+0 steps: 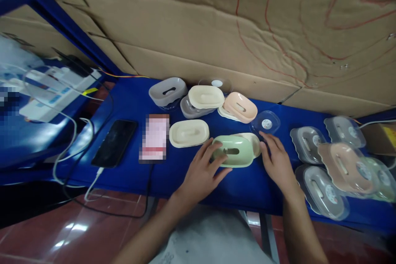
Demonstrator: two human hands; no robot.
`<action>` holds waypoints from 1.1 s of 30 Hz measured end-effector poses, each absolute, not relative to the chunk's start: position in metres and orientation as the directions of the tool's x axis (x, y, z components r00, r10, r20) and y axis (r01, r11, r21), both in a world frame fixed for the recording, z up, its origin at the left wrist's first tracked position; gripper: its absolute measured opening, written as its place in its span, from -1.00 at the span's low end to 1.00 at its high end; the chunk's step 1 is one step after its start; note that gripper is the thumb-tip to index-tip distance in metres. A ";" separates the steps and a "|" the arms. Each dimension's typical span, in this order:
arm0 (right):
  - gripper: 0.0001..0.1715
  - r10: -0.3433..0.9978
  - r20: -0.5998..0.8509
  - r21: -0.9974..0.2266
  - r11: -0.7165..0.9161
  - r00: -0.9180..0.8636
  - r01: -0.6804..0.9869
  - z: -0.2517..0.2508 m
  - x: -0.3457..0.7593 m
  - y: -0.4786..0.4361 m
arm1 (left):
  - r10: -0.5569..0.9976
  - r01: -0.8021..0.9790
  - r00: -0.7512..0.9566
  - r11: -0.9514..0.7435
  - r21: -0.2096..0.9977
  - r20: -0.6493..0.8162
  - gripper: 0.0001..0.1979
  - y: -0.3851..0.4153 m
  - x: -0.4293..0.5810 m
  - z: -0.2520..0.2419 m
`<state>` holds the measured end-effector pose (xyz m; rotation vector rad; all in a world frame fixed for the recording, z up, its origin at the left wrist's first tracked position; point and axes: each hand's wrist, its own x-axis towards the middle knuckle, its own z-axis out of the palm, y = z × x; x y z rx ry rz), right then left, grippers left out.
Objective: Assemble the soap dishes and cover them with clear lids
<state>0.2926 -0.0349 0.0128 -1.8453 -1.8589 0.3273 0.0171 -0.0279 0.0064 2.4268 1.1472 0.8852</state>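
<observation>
A light green soap dish (244,159) with a slot in its middle lies in front of me, partly over a cream oval piece (256,144). My left hand (206,165) holds the green dish by its left end, fingers over the rim and inside, thumb at the near edge. On the other side, my right hand (276,160) has its fingers apart; its thumb is at the right end of the cream piece. Its fingertips are near a clear lid (275,121) with a round sticker. Left of the green dish rests a cream oval tray (189,133).
Behind are a grey dish (168,93), another cream tray (206,97) and a peach dish (240,108). Several clear-lidded soap dishes (346,169) crowd the right. A black phone (114,143), a blurred pink-screened device (154,138) and cables lie left. Cardboard (185,20) walls the back.
</observation>
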 end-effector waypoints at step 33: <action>-0.40 0.941 0.220 -0.323 0.320 -0.258 0.890 0.000 0.275 -0.055 | 0.746 0.618 0.592 -0.663 0.423 0.304 -0.67 -0.019 0.008 -0.006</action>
